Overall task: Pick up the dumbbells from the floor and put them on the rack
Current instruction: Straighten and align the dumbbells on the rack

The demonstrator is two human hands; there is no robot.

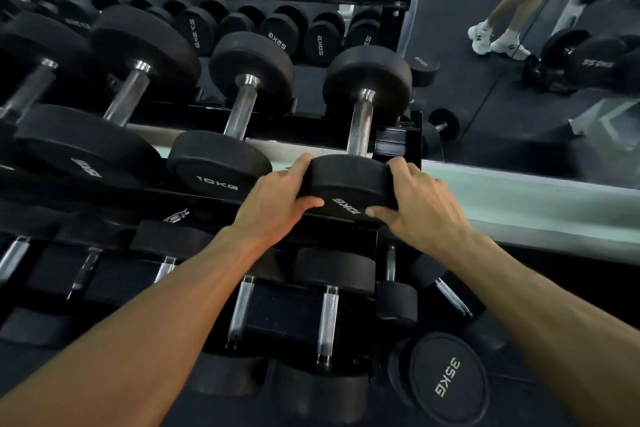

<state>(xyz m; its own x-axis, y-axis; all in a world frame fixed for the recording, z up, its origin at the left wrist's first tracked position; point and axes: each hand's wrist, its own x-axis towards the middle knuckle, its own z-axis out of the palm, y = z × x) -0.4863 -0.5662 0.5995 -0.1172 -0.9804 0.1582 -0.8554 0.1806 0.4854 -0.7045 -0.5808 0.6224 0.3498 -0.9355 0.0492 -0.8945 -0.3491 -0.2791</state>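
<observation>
A black 10 kg dumbbell (360,121) with a steel handle lies at the right end of the rack's top tier (398,144). Its near head points at me. My left hand (280,198) grips the left side of that near head, thumb on its face. My right hand (415,204) grips the right side the same way. Another 10 kg dumbbell (221,163) lies just left of it. A 35 kg dumbbell (446,378) stands on the floor at the lower right, beside the rack's end.
Several more dumbbells fill the top tier to the left and the lower tier (287,315) under my arms. A mirror (485,97) behind the rack reflects it, a person's legs and a bench. A small dumbbell (450,291) lies at the rack's right end.
</observation>
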